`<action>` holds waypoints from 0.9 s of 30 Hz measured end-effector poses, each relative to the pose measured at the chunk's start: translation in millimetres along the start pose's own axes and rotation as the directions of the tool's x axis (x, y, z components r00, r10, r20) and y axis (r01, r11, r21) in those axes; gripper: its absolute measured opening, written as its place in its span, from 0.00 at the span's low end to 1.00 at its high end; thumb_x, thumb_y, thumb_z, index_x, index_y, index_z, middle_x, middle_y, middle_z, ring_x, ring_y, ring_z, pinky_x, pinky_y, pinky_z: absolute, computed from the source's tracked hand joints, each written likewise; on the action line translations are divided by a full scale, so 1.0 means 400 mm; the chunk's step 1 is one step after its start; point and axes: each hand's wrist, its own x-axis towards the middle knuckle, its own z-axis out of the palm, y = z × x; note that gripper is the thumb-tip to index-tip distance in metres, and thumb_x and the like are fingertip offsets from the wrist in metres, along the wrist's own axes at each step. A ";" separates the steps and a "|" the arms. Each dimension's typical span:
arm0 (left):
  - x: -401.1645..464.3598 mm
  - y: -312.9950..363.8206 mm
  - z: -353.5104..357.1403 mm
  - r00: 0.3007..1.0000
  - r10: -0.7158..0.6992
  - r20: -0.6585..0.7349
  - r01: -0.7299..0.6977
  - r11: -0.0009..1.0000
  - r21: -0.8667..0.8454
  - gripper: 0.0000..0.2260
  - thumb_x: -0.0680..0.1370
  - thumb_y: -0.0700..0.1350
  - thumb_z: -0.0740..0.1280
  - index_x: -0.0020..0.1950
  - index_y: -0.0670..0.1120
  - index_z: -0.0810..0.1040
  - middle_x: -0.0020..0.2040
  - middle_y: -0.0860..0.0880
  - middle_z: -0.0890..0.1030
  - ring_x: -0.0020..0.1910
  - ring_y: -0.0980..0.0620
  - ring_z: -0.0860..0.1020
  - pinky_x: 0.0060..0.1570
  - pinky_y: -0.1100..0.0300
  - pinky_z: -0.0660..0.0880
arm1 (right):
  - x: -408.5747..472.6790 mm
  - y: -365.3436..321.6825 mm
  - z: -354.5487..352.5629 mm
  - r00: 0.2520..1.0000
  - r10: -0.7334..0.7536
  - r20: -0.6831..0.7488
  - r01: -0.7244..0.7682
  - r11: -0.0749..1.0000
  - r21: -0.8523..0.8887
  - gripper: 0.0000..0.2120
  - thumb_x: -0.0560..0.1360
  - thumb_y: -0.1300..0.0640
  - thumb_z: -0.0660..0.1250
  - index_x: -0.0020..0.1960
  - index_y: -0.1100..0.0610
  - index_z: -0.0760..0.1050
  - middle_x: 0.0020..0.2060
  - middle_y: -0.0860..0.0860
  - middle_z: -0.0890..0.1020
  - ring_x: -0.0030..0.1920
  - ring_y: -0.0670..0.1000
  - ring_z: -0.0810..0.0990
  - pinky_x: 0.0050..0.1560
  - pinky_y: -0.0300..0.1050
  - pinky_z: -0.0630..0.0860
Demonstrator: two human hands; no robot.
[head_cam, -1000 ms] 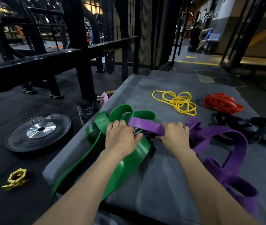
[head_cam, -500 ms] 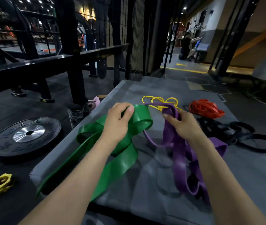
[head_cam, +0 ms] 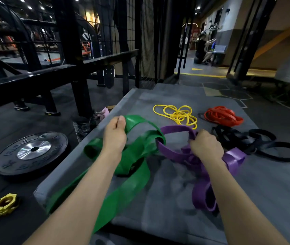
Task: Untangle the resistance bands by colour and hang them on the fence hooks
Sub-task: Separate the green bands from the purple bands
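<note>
The wide green band [head_cam: 128, 161] and the purple band [head_cam: 200, 167] lie looped through each other on the grey mat [head_cam: 176, 218]. The left hand [head_cam: 115, 136] pinches a top loop of the green band, thumb pressed tight on it. The right hand [head_cam: 205, 145] has its fingers curled round a purple loop. Farther back on the mat sit thin yellow bands [head_cam: 177, 114], orange-red bands [head_cam: 223, 116] and black bands [head_cam: 257, 143], each in its own pile. On the floor to the left lie a black weight plate [head_cam: 31, 152] and a yellow bar collar [head_cam: 3, 206]. A black wire fence [head_cam: 144, 41] stands behind the mat.
</note>
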 end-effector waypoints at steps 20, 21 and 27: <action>-0.014 -0.059 0.149 0.798 0.098 0.595 -0.586 -0.106 0.803 0.27 0.73 0.53 0.68 0.65 0.43 0.64 0.63 0.44 0.74 0.62 0.44 0.73 0.57 0.54 0.69 | 0.006 -0.022 0.046 0.955 -0.165 0.247 0.132 0.981 0.145 0.21 0.72 0.49 0.68 0.64 0.53 0.71 0.60 0.56 0.78 0.61 0.60 0.74 0.59 0.49 0.71; -0.014 -0.051 0.145 0.805 0.102 0.584 -0.579 -0.078 0.812 0.24 0.73 0.54 0.67 0.63 0.43 0.66 0.62 0.44 0.74 0.61 0.43 0.74 0.56 0.53 0.70 | 0.008 -0.018 0.044 0.954 -0.163 0.250 0.127 0.980 0.156 0.23 0.73 0.49 0.68 0.66 0.52 0.69 0.61 0.56 0.77 0.62 0.60 0.74 0.60 0.50 0.71; 0.039 0.095 0.096 0.919 0.217 0.329 -0.381 0.703 0.601 0.14 0.77 0.53 0.63 0.54 0.44 0.69 0.50 0.45 0.77 0.50 0.44 0.76 0.50 0.53 0.72 | -0.008 -0.047 0.025 0.976 -0.189 0.104 0.168 0.969 0.178 0.24 0.73 0.59 0.61 0.68 0.43 0.66 0.58 0.58 0.78 0.59 0.62 0.76 0.51 0.48 0.71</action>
